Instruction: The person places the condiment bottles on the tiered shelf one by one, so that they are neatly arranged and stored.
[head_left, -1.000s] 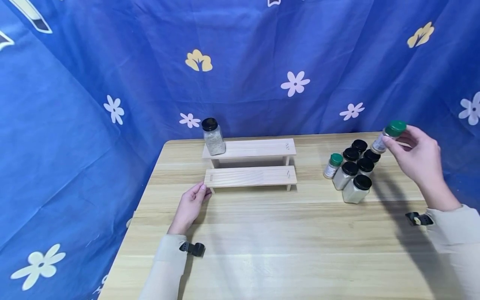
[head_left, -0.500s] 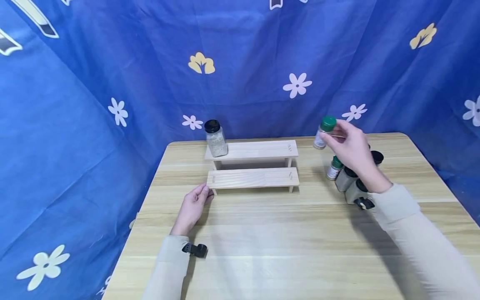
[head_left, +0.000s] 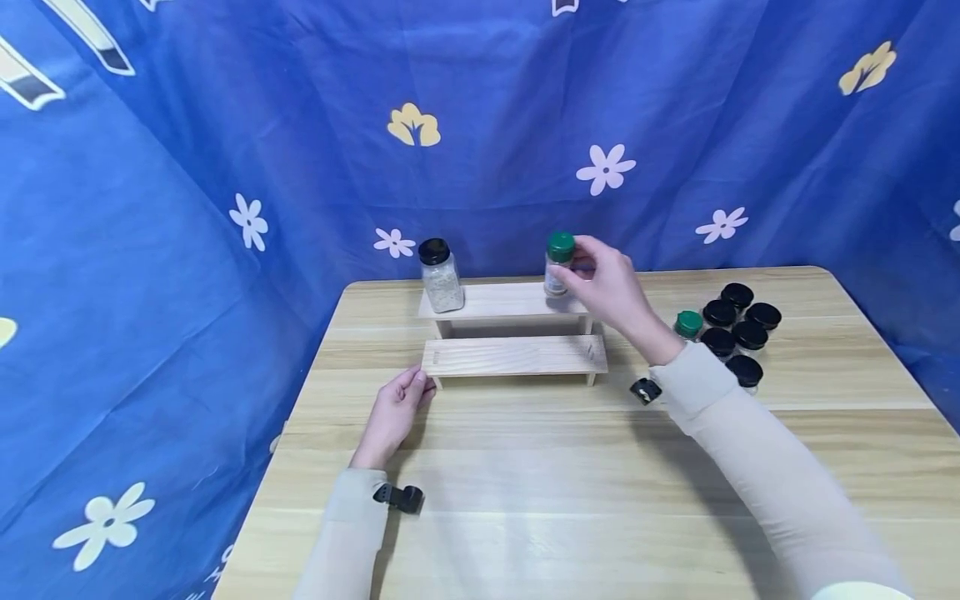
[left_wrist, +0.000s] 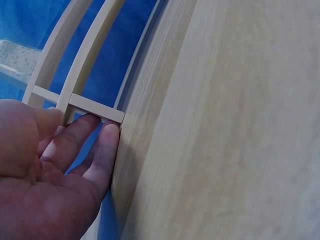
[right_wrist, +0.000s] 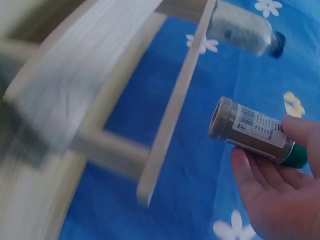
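The placing step seems to be in hand; by the right hand (head_left: pixel 607 287) a green-capped bottle (right_wrist: pixel 252 131) is gripped above the right end of the back shelf (head_left: pixel 501 302) — not touching it; by the left hand (head_left: pixel 393 410) the front shelf (head_left: pixel 517 357) is pinched at its left end. Next, a gentle lowering — base kept level — is probably required before releasing.

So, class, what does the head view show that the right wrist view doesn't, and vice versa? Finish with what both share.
Only the head view shows the left hand and the cluster of jars.

Only the right wrist view shows the barcode on the held green-lidded jar.

Both show the right hand holding it, the black-lidded jar on the upper shelf, and the blue cloth.
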